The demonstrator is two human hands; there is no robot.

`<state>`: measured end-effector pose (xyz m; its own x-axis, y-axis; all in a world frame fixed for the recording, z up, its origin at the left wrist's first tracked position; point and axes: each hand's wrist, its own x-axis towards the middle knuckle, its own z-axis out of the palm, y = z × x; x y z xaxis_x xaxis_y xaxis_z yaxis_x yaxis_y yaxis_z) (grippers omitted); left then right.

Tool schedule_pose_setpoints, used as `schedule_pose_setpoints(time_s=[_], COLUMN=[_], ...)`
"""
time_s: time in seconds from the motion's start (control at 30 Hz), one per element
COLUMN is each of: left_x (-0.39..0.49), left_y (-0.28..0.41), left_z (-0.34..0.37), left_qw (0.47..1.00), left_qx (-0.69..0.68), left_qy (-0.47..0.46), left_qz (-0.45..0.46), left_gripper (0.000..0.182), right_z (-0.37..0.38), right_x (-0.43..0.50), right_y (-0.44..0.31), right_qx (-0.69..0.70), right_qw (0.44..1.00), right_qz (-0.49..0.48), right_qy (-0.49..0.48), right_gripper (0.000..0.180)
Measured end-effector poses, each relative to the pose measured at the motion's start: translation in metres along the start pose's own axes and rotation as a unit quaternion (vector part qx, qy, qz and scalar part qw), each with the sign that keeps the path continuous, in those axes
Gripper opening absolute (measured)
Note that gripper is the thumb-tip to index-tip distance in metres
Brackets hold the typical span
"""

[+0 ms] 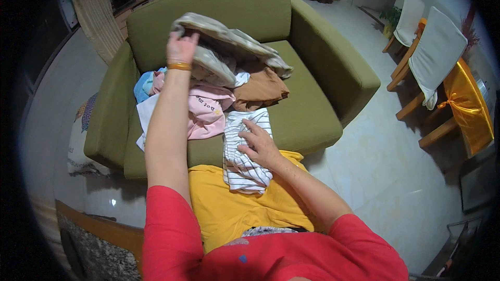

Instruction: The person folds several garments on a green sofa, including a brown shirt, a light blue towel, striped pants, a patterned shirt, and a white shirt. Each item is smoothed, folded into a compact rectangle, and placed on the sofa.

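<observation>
My left hand (182,48), with an amber bangle on the wrist, is raised at the near left edge of a lifted grey-beige patterned cloth (222,33) over the sofa; its fingertips are partly hidden by the cloth. My right hand (258,144) rests with spread fingers on a white garment with dark stripes (246,175), which lies across the sofa's front edge and a yellow cloth (218,199) on my lap. A pink garment with lettering (207,121), a brown garment (261,89), a blue cloth (143,86) and a white piece (145,115) lie heaped on the seat.
The green two-armed sofa (312,128) stands in front of me. Chairs with white covers (433,50) and one with a gold cover (468,101) are at the right. A wood-edged piece of furniture (117,230) is at the lower left, and a patterned cloth item (80,152) stands beside the sofa.
</observation>
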<state>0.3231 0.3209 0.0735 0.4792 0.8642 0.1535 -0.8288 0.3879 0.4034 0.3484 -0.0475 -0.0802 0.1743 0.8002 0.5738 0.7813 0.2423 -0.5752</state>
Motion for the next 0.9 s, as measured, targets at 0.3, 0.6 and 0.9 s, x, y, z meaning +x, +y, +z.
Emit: schedule_pose_setpoints(time_s=[0.3,0.6,0.9], left_x=[-0.1,-0.257,-0.297], left_y=[0.058,-0.043,-0.061], left_z=[-0.106,-0.117,-0.083], left_qw=[0.985,0.915,0.908], left_qx=[0.039,0.352,0.352], left_qy=[0.168,0.089,-0.022], left_qz=[-0.023,-0.177,-0.225], left_gripper=[0.045,0.017,0.055], right_z=[0.0,-0.015,0.003], right_x=[-0.001,-0.011,-0.046], right_y=[0.003,-0.001,-0.047], right_qx=[0.021,0.01,-0.029], right_qw=[0.999,0.979,0.993], right_qz=[0.029,0.113,0.051], right_qy=[0.003,0.172,0.104], right_gripper=[0.04,0.024,0.063])
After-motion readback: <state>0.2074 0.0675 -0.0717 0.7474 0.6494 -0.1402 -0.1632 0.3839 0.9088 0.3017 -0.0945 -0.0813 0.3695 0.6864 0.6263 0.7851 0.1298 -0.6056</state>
